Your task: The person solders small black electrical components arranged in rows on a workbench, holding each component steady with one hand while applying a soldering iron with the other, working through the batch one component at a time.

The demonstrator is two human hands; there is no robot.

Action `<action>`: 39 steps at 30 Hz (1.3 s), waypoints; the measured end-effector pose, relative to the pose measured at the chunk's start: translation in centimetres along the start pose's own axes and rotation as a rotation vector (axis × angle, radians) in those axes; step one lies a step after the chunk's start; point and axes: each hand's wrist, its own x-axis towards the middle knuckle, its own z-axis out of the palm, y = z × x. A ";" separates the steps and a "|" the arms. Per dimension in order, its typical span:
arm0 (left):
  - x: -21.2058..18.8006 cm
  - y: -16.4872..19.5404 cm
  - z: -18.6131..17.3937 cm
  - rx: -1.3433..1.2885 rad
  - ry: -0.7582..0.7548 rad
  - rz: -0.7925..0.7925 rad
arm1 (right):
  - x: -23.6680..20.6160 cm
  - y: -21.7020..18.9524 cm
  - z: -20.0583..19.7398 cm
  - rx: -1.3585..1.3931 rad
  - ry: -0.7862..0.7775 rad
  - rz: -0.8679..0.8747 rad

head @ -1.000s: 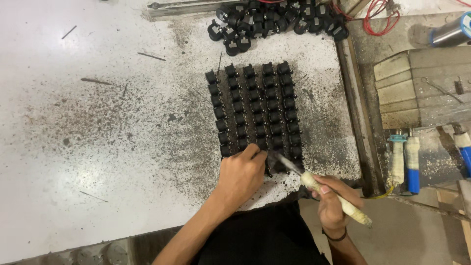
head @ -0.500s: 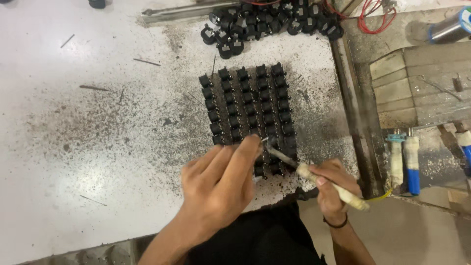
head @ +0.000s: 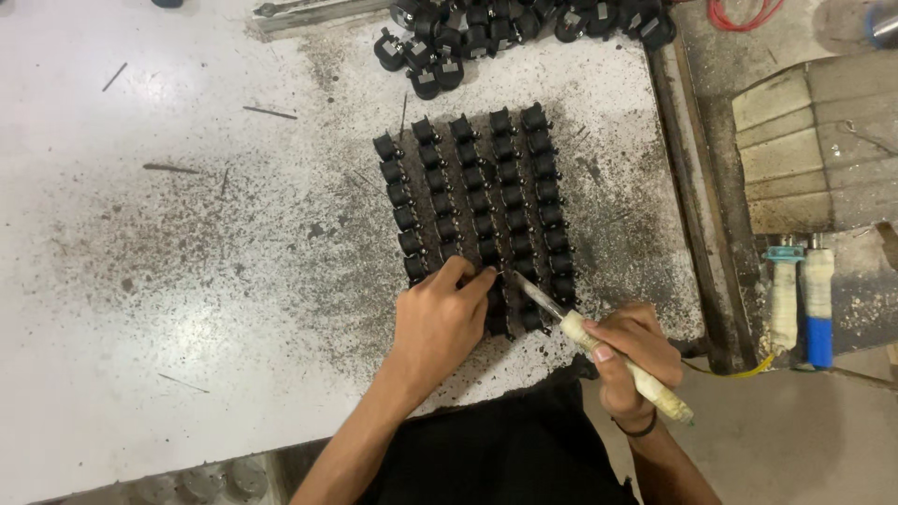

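View from above a white table (head: 140, 281), speckled w/ dark grit toward its centre. Left hand (head: 435, 323) lies palm-down, fingers curled loosely, fingertips pressing on the near row of a grid of small black parts (head: 477, 206) set in approx. five columns; it grips nothing outright. Just right of it, the right hand (head: 636, 360) is closed around a tool w/ a pale wrapped handle (head: 627, 365); its thin metal tip points up-left and meets the grid's near row beside the left fingertips. A loose heap of similar black parts (head: 514, 28) sits at the table's far edge. Far right, off the table, two wrapped tools, one w/ a blue end (head: 818, 299).
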 end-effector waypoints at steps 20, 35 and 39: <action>1.3 -0.2 0.5 -0.058 -0.075 0.004 | -1.4 2.8 0.2 0.270 0.083 0.035; 1.0 -0.3 0.6 -0.076 -0.019 0.002 | -0.5 1.2 0.5 0.184 0.090 0.031; 1.2 -0.9 1.3 -0.060 -0.071 0.005 | -0.5 2.1 0.3 0.151 0.019 -0.075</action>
